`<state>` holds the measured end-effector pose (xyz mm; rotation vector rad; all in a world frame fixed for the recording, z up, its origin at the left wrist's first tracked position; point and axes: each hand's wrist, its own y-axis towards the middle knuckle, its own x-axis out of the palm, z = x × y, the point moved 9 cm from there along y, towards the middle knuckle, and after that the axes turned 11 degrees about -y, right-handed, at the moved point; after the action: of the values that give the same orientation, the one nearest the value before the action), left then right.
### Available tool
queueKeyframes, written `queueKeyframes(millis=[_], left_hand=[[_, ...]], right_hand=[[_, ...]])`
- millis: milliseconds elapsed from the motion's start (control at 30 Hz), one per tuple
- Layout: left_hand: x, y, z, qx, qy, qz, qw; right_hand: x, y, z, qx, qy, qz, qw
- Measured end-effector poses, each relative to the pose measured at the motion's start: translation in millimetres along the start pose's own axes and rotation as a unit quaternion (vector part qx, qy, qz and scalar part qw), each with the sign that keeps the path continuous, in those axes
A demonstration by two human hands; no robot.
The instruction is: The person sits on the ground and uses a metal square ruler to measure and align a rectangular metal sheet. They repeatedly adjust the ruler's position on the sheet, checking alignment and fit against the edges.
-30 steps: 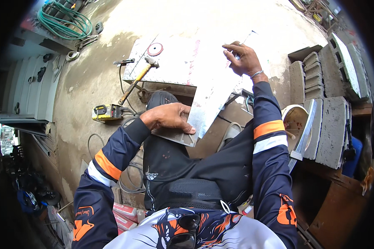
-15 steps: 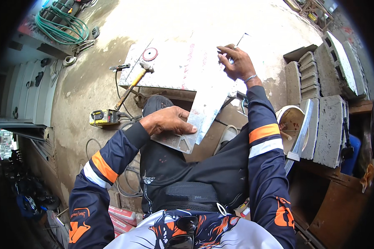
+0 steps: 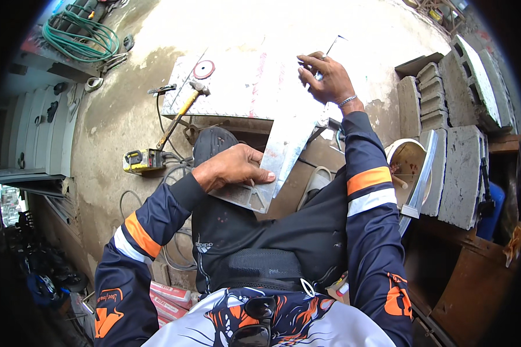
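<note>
My left hand [image 3: 234,170] is closed on a flat silver metal square [image 3: 257,200], thumb on top, above my left knee. It presses the square against the near end of a shiny sheet-metal strip [image 3: 290,137], which runs away from me to the worktable. Over the far part of the strip is my right hand [image 3: 329,80], fingers curled around a thin rod [image 3: 332,45] with a short bent dark tip pointing up and away. Glare washes out the strip's far end.
A low metal-topped table [image 3: 226,99] bears a hammer [image 3: 186,106] and a red-rimmed disc [image 3: 203,69]. To its left sits a yellow-black power tool or battery [image 3: 143,161] with cables. On the right stand concrete blocks [image 3: 458,173] and a white bucket [image 3: 410,151].
My right hand has shifted slightly up and left with the thin rod. My left hand stays on the square, and the strip has turned a little beside it.
</note>
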<state>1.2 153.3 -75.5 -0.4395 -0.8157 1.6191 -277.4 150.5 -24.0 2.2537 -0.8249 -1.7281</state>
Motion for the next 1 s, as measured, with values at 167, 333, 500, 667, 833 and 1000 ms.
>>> queueKeyframes(millis=[167,333,500,667,833,1000], left_hand=[[-1,-1,-4,-0.006,-0.009,0.007,1.000],[-2,-5,-5,-0.016,-0.018,0.021,0.999],[-8,-2,-7,0.001,-0.045,0.014,0.999],[-7,0,-4,-0.001,-0.021,-0.007,1.000],[-13,-4,-5,0.002,-0.045,0.002,0.999],[-19,-1,-7,-0.004,-0.040,-0.014,0.999]], right_hand=[[3,1,-1,-0.001,-0.009,0.008,1.000],[6,1,-2,-0.002,-0.016,0.008,1.000],[12,2,2,-0.013,-0.036,0.019,0.999],[13,1,13,-0.055,-0.053,0.041,0.996],[23,2,24,-0.044,-0.047,0.034,0.997],[25,-1,30,-0.035,-0.041,0.018,0.998]])
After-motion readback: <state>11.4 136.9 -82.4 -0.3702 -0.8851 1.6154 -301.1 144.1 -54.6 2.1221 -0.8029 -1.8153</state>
